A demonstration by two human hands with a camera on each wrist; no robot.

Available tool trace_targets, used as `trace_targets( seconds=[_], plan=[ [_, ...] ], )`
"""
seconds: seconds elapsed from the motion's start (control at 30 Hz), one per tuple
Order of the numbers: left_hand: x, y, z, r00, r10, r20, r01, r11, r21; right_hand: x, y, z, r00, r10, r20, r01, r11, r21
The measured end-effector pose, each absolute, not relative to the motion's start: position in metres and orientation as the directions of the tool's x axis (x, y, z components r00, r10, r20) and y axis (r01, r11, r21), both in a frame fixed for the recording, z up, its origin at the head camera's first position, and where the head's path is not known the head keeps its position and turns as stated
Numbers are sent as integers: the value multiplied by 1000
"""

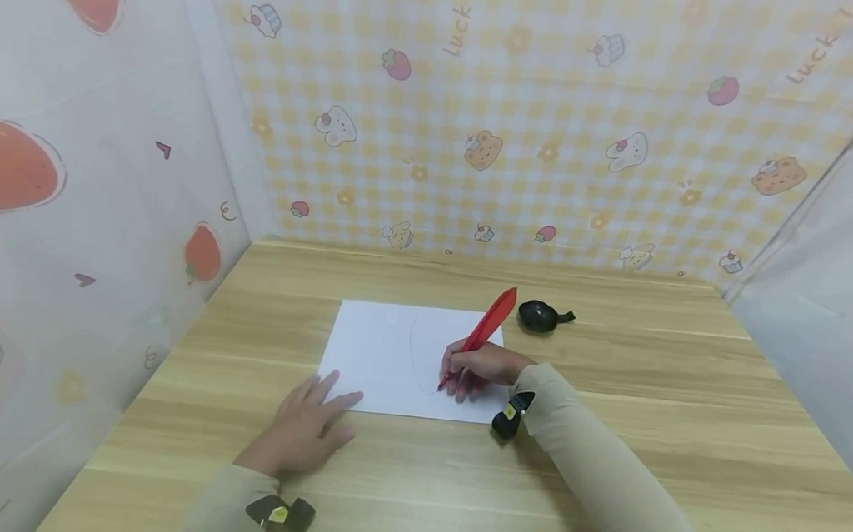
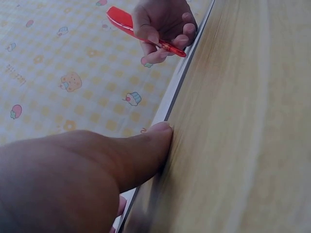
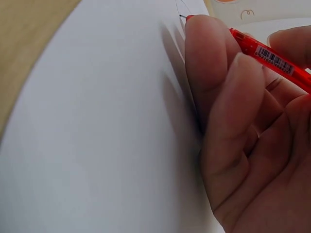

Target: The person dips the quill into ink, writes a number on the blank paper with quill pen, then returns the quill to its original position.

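Note:
My right hand [image 1: 489,363] pinches a red feather-shaped pen [image 1: 494,317], its plume slanting up and to the right. The pen's tip is at the white sheet of paper [image 1: 370,353], at the lower end of a thin curved line [image 1: 411,344]. A barcode sticker [image 3: 274,59] shows on the pen's barrel in the right wrist view. My left hand [image 1: 303,427] rests with spread, straight fingers at the sheet's lower left corner, fingertips over its edge. The left thumb [image 2: 138,158] lies close along the near edge in the left wrist view.
A small black rounded thing with a short tail [image 1: 539,317] lies beyond the sheet's upper right corner. The wooden table [image 1: 408,498] ends at a checked, patterned cloth wall [image 1: 432,191] behind. A printed cloth [image 1: 98,232] hangs along the left. Both wrists wear black straps.

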State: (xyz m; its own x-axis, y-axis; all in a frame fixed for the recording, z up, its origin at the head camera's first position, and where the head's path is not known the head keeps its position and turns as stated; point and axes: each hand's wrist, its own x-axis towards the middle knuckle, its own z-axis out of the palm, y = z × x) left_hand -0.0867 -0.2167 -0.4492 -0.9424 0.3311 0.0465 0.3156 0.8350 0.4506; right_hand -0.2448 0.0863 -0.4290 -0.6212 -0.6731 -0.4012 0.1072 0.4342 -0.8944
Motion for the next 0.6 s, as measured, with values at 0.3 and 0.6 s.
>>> trace_targets(
  seconds=[0.3, 0.6],
  plan=[
    [-84, -217, -451, -947, 322, 10, 292, 843, 452, -242, 87, -431, -640, -667, -381, 106, 415, -904],
    [-84, -216, -451, -945, 325, 27, 301, 840, 452, -243, 88, -431, -677, -651, -344, 73, 406, -911]
  ],
)
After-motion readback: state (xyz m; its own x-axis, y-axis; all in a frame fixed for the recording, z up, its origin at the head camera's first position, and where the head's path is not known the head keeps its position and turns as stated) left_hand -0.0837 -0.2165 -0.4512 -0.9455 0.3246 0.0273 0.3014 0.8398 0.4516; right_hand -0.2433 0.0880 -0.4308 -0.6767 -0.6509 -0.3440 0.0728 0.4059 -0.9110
